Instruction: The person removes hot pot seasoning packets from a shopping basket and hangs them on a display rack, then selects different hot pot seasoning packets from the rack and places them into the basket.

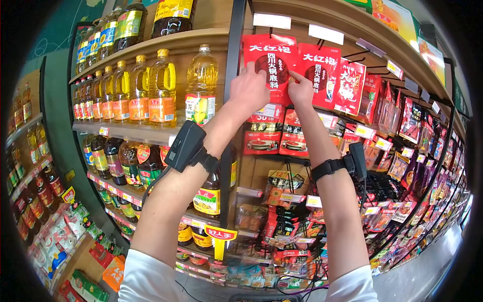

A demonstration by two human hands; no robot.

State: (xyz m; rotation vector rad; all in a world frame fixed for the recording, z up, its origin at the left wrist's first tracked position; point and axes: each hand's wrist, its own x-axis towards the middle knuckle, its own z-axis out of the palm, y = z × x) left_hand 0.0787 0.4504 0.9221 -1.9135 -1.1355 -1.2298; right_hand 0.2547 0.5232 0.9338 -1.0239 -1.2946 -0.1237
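Observation:
A red packet of hotpot seasoning [274,50] with white lettering hangs at the top of the rack, directly in front of me. My left hand [250,89] closes on its left side, fingers curled over the front. At its right edge, my right hand [301,89] pinches the packet between thumb and fingers. A second red seasoning packet [322,68] hangs just to the right, partly behind my right hand. Below my hands are smaller red packets [262,138] with a pot pictured on them. Both wrists wear black straps with small devices.
Bottles of cooking oil [162,93] line the shelf to the left, one large oil bottle [202,75] close to my left forearm. A dark upright post [235,70] divides the shelves from the rack. Metal hooks and price tags [365,132] stick out on the right.

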